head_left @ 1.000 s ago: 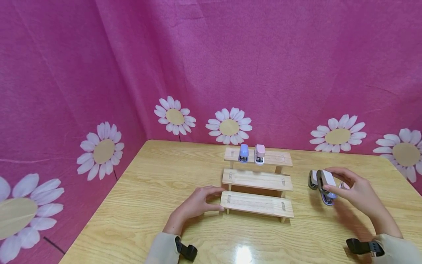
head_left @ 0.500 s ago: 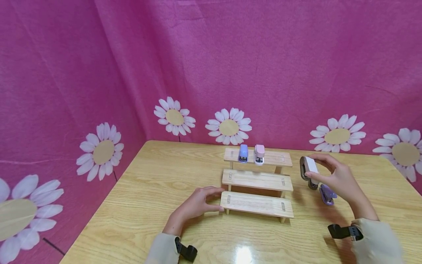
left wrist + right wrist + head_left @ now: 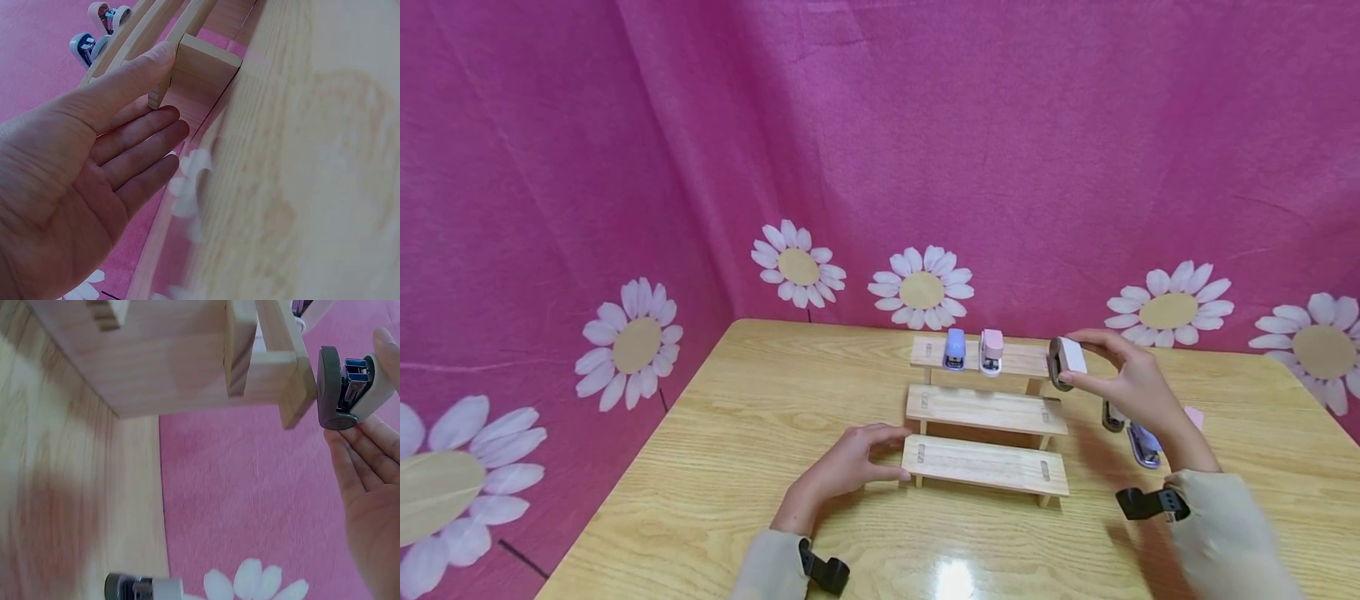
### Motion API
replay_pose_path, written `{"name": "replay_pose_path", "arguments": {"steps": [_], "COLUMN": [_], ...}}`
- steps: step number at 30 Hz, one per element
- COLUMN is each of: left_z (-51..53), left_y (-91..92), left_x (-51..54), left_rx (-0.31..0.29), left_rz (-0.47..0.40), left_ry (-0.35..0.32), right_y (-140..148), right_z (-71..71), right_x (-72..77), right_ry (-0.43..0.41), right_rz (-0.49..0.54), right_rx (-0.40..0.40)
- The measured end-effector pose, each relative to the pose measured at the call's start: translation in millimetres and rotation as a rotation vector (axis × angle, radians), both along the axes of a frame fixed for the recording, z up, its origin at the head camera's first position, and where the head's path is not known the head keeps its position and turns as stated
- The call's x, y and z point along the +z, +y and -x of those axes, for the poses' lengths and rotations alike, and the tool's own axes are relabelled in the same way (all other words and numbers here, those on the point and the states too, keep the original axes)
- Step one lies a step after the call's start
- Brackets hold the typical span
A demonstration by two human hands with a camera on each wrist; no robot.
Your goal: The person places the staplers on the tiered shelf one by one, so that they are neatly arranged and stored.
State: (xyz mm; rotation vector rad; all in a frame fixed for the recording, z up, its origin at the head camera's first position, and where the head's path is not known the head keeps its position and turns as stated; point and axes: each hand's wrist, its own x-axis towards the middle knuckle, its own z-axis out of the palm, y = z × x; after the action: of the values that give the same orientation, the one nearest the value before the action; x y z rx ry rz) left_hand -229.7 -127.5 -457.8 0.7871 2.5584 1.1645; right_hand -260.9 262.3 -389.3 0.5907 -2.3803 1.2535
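Three wooden steps make up the rack (image 3: 985, 408), unmoved since a second ago, its bottom end still gripped between the left hand's (image 3: 850, 458) thumb and fingers. The right hand (image 3: 1131, 382) has shifted leftward, pinching the white-and-brown stapler (image 3: 1073, 357) at the top step's right end, away from the purple stapler (image 3: 1145, 442).
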Motion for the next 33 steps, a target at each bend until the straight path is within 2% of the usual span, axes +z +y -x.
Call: {"name": "replay_pose_path", "arguments": {"steps": [4,11,20,33], "left_z": [-0.2,1.1,1.4,1.9], "left_y": [0.2,0.8,1.2,0.6], "left_x": [-0.7,-1.8,-1.3,-0.2], "left_rx": [-0.003,0.0,0.002,0.012], "left_rz": [-0.007,-0.011,-0.011,-0.002], "left_ry": [-0.011,-0.023,-0.022,-0.02], "right_y": [-8,-19,-26,-34], "right_z": [3.9,7.2,14.5,14.9], "right_x": [2.8,5.2,5.2,6.5], "right_ry": [0.023,-0.029,-0.022,-0.115], "right_rz": [-0.012,-0.053,-0.086,-0.09], "right_rx": [0.022,-0.011,-0.007,-0.006]}}
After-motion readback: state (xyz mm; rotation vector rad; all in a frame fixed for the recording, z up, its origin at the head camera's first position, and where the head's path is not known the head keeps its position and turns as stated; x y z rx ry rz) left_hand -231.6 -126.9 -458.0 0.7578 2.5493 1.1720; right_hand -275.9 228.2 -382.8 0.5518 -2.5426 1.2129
